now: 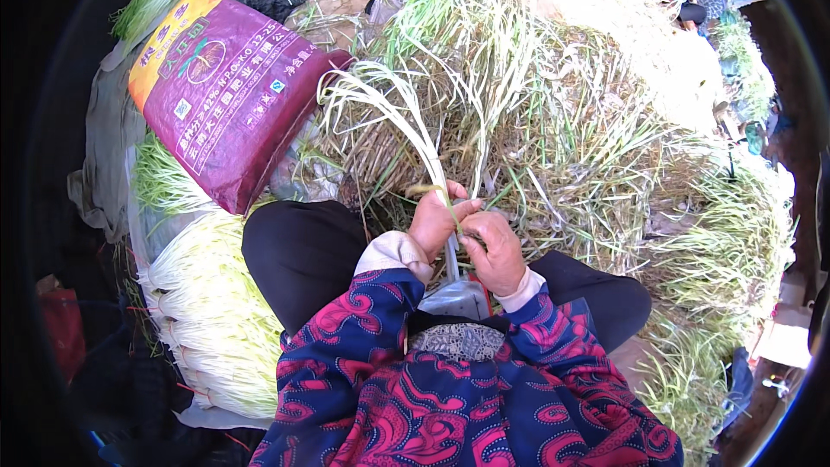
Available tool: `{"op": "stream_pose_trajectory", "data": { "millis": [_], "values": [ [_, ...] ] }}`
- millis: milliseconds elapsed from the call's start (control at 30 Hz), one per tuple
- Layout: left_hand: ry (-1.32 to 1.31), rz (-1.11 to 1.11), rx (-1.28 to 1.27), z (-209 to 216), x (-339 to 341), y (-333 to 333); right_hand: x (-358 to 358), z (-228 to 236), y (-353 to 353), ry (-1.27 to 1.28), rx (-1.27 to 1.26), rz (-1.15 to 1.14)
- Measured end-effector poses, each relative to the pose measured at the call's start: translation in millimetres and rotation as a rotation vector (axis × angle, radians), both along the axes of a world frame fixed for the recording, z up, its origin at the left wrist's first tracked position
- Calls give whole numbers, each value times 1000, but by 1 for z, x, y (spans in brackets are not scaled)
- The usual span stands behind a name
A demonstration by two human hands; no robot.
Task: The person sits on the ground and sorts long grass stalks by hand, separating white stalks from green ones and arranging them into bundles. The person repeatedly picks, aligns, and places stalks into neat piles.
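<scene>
Both hands gripping pale leek stalks

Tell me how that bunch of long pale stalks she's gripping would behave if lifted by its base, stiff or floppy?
Probably floppy: the stalks already arch over and droop at their tips above the left hand and right hand. Likely light, since they look thin. Loose strands might slip out, as the upper ends fan apart untied.
</scene>
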State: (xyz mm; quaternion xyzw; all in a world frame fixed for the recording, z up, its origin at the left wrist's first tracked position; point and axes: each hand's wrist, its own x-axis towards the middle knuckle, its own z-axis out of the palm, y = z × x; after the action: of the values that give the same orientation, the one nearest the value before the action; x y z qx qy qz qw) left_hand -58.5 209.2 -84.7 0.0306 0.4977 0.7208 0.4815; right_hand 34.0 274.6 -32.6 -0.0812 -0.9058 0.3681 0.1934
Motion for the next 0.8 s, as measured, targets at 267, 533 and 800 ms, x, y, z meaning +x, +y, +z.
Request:
{"op": "stream_pose_trajectory", "data": {
  "millis": [267, 533, 800],
  "values": [
    [82, 18, 40, 4, -17, -2, 49, 6, -23, -387, -69, 393],
    [122, 397, 277, 50, -65, -18, 125, -47, 51, -1054, 124, 217],
    [44, 413, 352, 79, -83, -33, 96, -37, 81, -659, 73, -201]
  ]
}}
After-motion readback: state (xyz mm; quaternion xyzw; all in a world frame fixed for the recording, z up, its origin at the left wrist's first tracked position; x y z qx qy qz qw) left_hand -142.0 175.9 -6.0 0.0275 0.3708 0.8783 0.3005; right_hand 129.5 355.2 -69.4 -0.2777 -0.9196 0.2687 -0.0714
